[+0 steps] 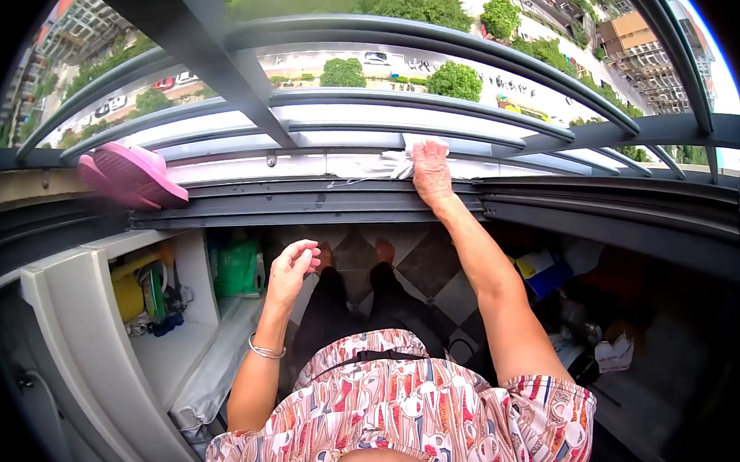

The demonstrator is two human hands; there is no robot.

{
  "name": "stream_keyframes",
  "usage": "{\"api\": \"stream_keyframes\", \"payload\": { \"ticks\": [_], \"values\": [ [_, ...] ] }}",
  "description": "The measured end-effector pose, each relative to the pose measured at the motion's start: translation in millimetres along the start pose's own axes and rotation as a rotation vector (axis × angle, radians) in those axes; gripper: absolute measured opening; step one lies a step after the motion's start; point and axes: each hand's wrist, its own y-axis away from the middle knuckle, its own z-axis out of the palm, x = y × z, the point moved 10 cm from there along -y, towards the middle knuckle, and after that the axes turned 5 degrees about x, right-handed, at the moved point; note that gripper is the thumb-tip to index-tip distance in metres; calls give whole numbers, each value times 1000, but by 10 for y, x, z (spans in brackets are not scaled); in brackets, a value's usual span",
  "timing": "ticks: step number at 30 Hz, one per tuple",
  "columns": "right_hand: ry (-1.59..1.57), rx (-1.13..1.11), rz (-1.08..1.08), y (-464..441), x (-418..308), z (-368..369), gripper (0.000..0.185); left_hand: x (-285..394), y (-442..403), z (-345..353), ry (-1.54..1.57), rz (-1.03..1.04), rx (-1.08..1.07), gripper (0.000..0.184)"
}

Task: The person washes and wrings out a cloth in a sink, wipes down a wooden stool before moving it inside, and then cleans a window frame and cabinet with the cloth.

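Note:
My right hand (432,172) is pressed over a white cloth (397,164) on the ledge just outside the window track, its fingers wrapped onto the cloth beside a lower railing bar. The cloth trails to the left of the hand along the ledge. Lower and to the left, my left hand (291,270) hangs in front of my body on the inner side of the dark window track (303,202), touching nothing. Its fingers are loosely curled and apart, with nothing visible in them. A bracelet circles that wrist.
Pink slippers (136,175) rest on the ledge at the left. Dark metal railings (397,98) cross above the ledge, with a street far below. An open white cabinet (177,347) stands at the lower left; a blue box (545,277) and clutter lie at the right.

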Motion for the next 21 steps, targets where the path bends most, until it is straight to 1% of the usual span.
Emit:
{"api": "stream_keyframes", "payload": {
  "ticks": [1,2,4,6,7,8,9,10,11,12,13,14,16,17,18,19,20,21],
  "values": [
    [84,-37,67,128,365,-107,36,-57,-25,81,5,-17,-46,23],
    [123,-100,292,267,794,-127,33,-88,-34,170,13,-33,-90,24],
    [315,-80,315,239,927,-125,29,-73,-33,390,66,-63,-190,24],
    [55,-111,425,115,838,-261,24,-101,-61,694,197,-115,-342,30],
    [-46,-100,151,57,562,-242,26,-2,-70,800,297,-142,-369,34],
    [-458,21,318,-107,79,-827,33,120,-60,901,400,-164,-387,38],
    [-572,58,184,-116,-349,-1005,36,185,-94,917,514,-231,-281,41],
    [-717,-48,135,-68,-757,-1067,40,214,-129,923,629,-299,-186,44],
    [-829,-199,79,-5,-1140,-1080,43,223,-250,966,788,-249,-208,38],
    [-950,-342,-35,18,-1526,-1152,45,234,-368,969,947,-193,-243,32],
    [-955,-302,-59,5,-1654,-1246,45,280,-392,812,936,-150,-170,26],
    [-959,-261,-76,19,-1722,-1321,45,338,-360,646,942,-118,-111,32],
    [-985,-283,138,127,-1502,-1194,44,467,-419,211,859,-7,82,26],
    [-916,-299,198,230,-1355,-1102,40,533,-492,-59,690,74,184,27],
    [-906,-340,288,331,-1228,-1034,32,620,-604,-329,521,152,282,29],
    [-857,-294,229,447,-1130,-964,26,756,-790,-585,260,252,345,31],
    [-906,-406,366,665,-1001,-750,22,915,-964,-756,-1,349,405,34],
    [-867,-410,349,745,-983,-758,21,1038,-993,-929,-191,385,647,36]
  ]
}}
